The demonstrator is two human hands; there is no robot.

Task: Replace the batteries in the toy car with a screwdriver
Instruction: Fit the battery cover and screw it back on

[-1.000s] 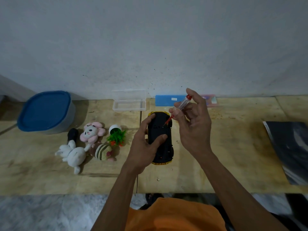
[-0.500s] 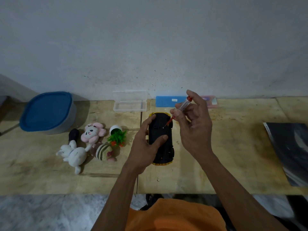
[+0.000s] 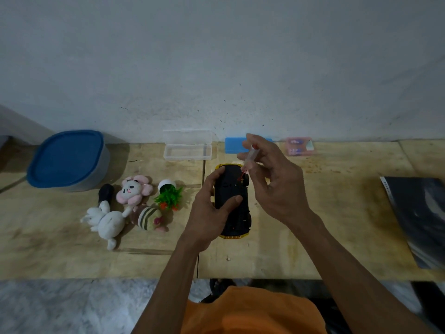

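The fingers [image 3: 250,162] of the right hand [image 3: 277,184] pinch a small screwdriver [image 3: 250,158] with a clear handle and a red shaft; it slants down to the left, its tip on the black underside of the toy car [image 3: 232,201] near the car's far end, though blur hides the exact spot it touches. The left hand [image 3: 212,210] grips the car from its left side, thumb laid across the underside and forefinger curled over the far end. The car lies upside down on the counter [image 3: 313,225], black chassis up with yellow bodywork showing at both ends, about midway along the counter and lengthwise from the near edge toward the wall. A tiny pale speck [image 3: 228,258] sits on the counter just nearer than the car. Along the wall edge stand an open clear plastic case [image 3: 187,148], a blue box [image 3: 232,145] partly behind the right hand, and a pink packet [image 3: 298,146]. Toward the left end are a tub with a blue lid [image 3: 66,160], a pink plush toy [image 3: 133,189], a white plush rabbit [image 3: 106,221], a striped plush toy [image 3: 149,218], a dark cylinder [image 3: 105,192], and a small fake plant in a white pot [image 3: 168,195] tipped on its side. A dark sheet [image 3: 419,218] lies at the right end.
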